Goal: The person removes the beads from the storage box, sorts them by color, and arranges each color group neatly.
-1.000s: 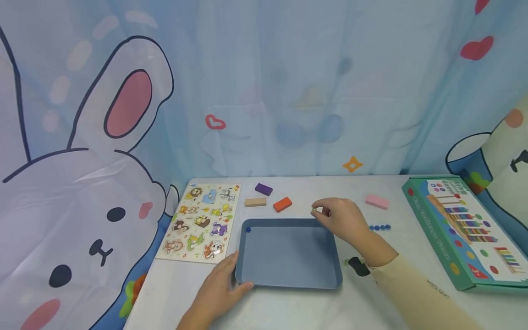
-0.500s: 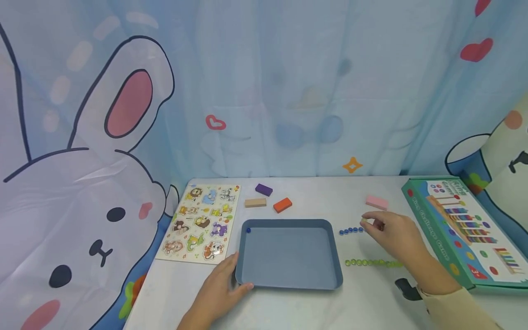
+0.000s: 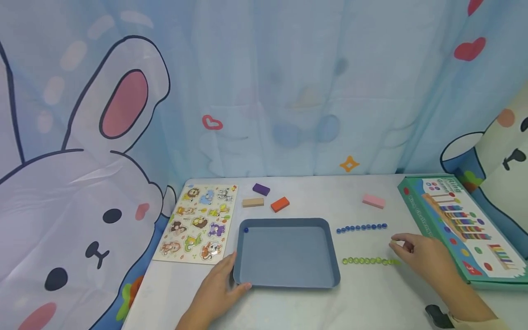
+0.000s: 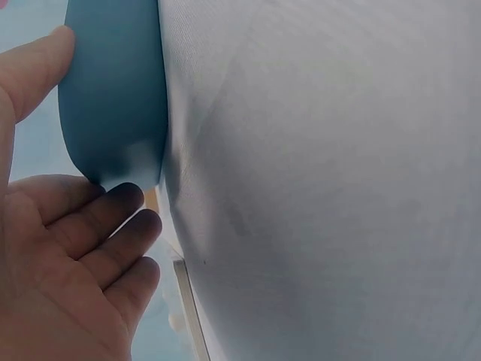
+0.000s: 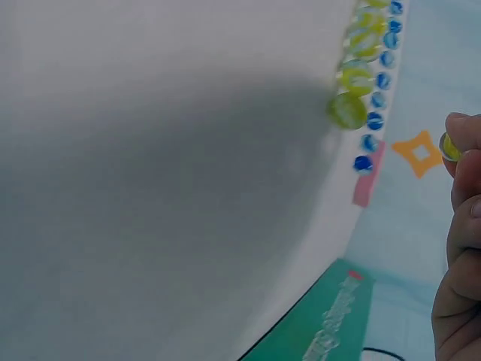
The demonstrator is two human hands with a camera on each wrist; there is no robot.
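Note:
My left hand [image 3: 216,291] holds the near-left corner of a blue-grey tray [image 3: 288,285], thumb on its front side and fingers at its left side. In the left wrist view the thumb touches the tray wall [image 4: 113,90] and the fingers bend by its corner. A single blue marble [image 3: 246,230] lies in the tray's far-left corner. My right hand [image 3: 429,259] pinches a yellow-green marble [image 5: 449,147] between thumb and forefinger, just above the table near the right end of a row of yellow-green marbles [image 3: 367,261]. Behind runs a row of blue marbles [image 3: 362,228].
An animal puzzle board [image 3: 198,224] lies left of the tray. Behind it are purple [image 3: 261,189], tan [image 3: 253,202] and orange blocks [image 3: 280,204]. A pink block [image 3: 373,200] lies at the back right, beside a green game box [image 3: 462,229]. A printed curtain [image 3: 288,91] hangs behind.
My right hand has moved from behind the tray, rightward and toward me, past the blue row to the end of the yellow-green row, still pinching the marble. The left hand stays at the tray.

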